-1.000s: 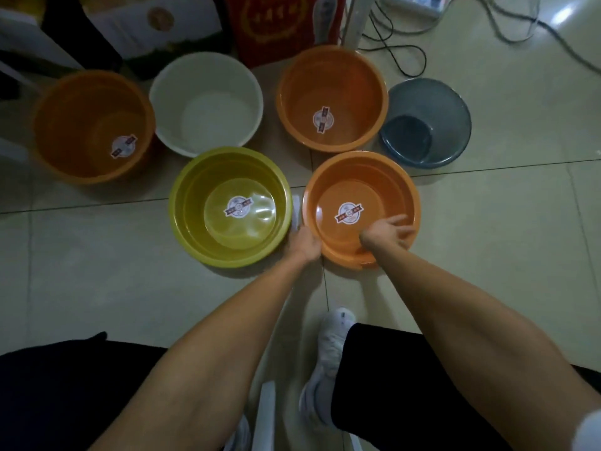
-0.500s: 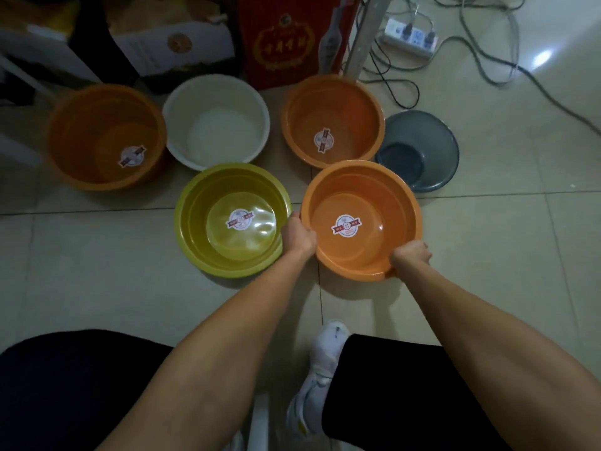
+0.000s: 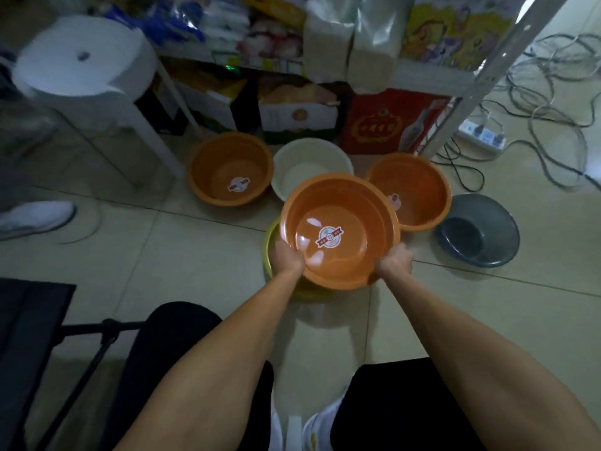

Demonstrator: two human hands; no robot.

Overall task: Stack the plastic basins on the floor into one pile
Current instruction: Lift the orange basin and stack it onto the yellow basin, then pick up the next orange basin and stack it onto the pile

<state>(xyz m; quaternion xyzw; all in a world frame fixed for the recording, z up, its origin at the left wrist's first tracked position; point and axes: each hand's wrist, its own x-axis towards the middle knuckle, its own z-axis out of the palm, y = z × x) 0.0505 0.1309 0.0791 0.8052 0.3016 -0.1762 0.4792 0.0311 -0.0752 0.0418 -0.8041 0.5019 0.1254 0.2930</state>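
Note:
I hold an orange basin (image 3: 338,219) with a round sticker up off the floor, tilted toward me. My left hand (image 3: 287,257) grips its near-left rim and my right hand (image 3: 395,262) its near-right rim. It hangs over the yellow-green basin (image 3: 269,252), of which only a left sliver shows. Behind stand another orange basin (image 3: 227,164) at the left, a white basin (image 3: 309,156) in the middle and a third orange basin (image 3: 422,183) at the right. A dark grey basin (image 3: 487,222) sits furthest right.
A white stool (image 3: 84,60) stands at the back left. Cardboard boxes (image 3: 297,115), a red box (image 3: 387,125) and a metal shelf post (image 3: 461,92) line the back. A power strip (image 3: 481,135) with loose cables lies at the right. A white shoe (image 3: 35,216) is at the left.
Both hands closed on the orange basin's rim, lifted it off the floor and carried it left over the yellow-green basin. The camera tilted up, showing more of the shelf.

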